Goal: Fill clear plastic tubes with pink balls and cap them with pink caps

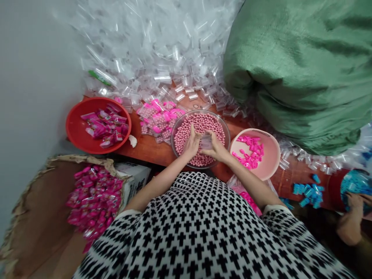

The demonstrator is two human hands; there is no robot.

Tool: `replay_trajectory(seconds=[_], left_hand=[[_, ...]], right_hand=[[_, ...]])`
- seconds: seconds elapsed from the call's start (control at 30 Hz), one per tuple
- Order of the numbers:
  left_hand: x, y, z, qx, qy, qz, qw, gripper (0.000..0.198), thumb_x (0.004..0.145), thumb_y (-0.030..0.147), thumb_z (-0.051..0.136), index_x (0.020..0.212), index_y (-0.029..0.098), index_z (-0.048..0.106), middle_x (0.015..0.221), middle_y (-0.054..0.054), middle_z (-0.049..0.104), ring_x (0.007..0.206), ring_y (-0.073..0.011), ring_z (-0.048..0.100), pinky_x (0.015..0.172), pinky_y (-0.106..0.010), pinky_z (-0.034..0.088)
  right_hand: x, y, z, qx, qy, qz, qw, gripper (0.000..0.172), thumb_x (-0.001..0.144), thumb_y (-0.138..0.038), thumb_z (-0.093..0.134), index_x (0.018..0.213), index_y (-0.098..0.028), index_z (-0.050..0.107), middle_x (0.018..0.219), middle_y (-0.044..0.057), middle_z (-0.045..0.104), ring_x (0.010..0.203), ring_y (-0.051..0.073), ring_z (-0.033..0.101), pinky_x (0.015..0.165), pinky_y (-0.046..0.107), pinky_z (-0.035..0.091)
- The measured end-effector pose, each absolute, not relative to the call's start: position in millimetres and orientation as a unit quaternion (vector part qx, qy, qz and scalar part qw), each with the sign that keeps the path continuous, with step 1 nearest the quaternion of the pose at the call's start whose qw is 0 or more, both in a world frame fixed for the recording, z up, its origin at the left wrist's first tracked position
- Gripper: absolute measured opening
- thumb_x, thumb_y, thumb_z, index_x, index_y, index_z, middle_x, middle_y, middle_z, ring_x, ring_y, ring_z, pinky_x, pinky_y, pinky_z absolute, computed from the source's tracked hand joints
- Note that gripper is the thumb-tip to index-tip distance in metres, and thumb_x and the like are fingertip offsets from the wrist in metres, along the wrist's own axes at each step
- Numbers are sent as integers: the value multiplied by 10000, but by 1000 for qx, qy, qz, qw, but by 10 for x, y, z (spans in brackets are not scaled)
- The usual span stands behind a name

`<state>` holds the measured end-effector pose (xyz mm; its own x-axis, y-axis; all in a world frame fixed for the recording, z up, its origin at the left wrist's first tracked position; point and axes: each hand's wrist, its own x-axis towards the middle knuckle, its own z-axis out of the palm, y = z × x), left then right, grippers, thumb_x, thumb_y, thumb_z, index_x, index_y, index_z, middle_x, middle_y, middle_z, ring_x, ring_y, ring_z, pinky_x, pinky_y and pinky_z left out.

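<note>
Both my hands are over a clear bowl [221,130] filled with small pink balls [203,122]. My right hand [216,149] grips a small clear plastic container [206,142], held low over the balls. My left hand [192,143] is cupped against the container's left side, fingers curled over the balls. Whether it holds any balls is hidden.
A red bowl [77,130] of pink packets sits at left, a pink bowl [269,157] of pink lids at right. Filled pink-capped containers [158,118] lie behind. A heap of clear containers [157,50], a green sack [299,69], and a cardboard box [37,217] of packets surround. Another person's hand [356,201] is at far right, near blue pieces [308,192].
</note>
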<state>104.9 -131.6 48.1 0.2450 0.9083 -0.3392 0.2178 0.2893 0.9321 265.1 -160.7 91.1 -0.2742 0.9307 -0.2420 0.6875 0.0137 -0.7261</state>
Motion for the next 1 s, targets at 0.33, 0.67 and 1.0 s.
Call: replay_trajectory(seconds=[0.33,0.67,1.0], left_hand=[[1032,-1082,-275,617,611,303,392,518,927,575,378,1038,116,591,1058,-176,581,1120,-309,523,1057,-503,346],[1161,-1138,18,638,504,364,455,478,941,529,384,1198,174,574,1266,-139,551,1240,-256,471,1125,-422,307],[867,-1182,14,691,502,321,410,384,931,273,376,1268,165,527,1316,-127,556,1280,-243,460,1134,-439,306]], right_hand=[[2499,-1231,278,-697,-687,179,-108,425,929,-85,184,1179,-35,524,1124,283,544,1073,346,497,799,451,474],[2547,-1291,-152,-597,-678,393,173,639,730,-186,594,1320,-51,389,1307,207,500,1206,274,492,1076,447,386],[2639,-1447,-26,-608,-621,449,211,1016,672,-178,687,1507,-63,120,1556,238,249,1431,310,312,1173,467,251]])
